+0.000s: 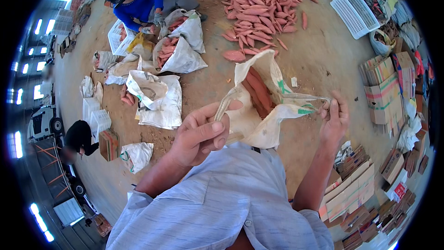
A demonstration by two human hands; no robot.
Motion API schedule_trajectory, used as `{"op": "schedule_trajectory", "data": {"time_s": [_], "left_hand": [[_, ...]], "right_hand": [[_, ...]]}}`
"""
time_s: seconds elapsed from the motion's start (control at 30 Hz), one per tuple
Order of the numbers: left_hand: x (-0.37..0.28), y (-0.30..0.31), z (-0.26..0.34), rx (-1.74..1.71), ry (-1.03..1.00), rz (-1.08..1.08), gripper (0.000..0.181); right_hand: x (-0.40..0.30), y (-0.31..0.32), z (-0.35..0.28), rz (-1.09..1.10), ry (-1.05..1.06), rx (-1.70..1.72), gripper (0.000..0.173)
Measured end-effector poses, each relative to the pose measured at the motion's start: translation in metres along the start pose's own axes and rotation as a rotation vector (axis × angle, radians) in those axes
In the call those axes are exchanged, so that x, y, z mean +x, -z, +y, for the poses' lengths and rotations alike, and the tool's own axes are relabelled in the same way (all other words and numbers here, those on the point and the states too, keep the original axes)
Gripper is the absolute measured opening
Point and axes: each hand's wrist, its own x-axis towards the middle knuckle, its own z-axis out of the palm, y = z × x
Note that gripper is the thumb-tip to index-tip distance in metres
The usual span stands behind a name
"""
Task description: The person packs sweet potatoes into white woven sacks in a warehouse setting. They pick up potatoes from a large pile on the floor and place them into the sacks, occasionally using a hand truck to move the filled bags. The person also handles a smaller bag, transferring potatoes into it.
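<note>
A white woven sack (pixel 265 130) hangs with its mouth spread wide before me, and sweet potatoes (pixel 257 92) lie inside it. My left hand (pixel 204 130) pinches the sack's rim on one side between thumb and fingers. On the other side my right hand (pixel 333 111) grips a stretched corner of the rim. Past the sack, a big heap of sweet potatoes (pixel 260 10) covers the floor, with a few loose ones at its near edge. The bottom of the sack is partly hidden by its own folds.
Folded white sacks (pixel 166 111) lie on the floor at left. Beyond them, a person in blue (pixel 144 0) sits by filled sacks (pixel 184 59) and a white crate (pixel 116 41). Another person (pixel 81 137) bends near crates. Cardboard boxes (pixel 385 104) and an empty crate (pixel 353 14) stand at right.
</note>
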Motion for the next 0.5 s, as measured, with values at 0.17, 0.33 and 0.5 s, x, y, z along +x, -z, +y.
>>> {"op": "schedule_trajectory", "data": {"time_s": [0.17, 0.33, 0.5], "left_hand": [[-0.009, -0.013, -0.005, 0.016, -0.012, 0.070, 0.063], [-0.025, -0.019, -0.010, -0.042, -0.053, 0.142, 0.065], [-0.048, -0.015, -0.019, -0.075, -0.086, 0.195, 0.065]], "right_hand": [[0.006, 0.001, 0.012, -0.035, -0.042, -0.202, 0.028], [0.012, -0.007, 0.029, -0.102, -0.076, -0.343, 0.029], [0.020, -0.019, 0.048, -0.219, -0.091, -0.448, 0.030]]}}
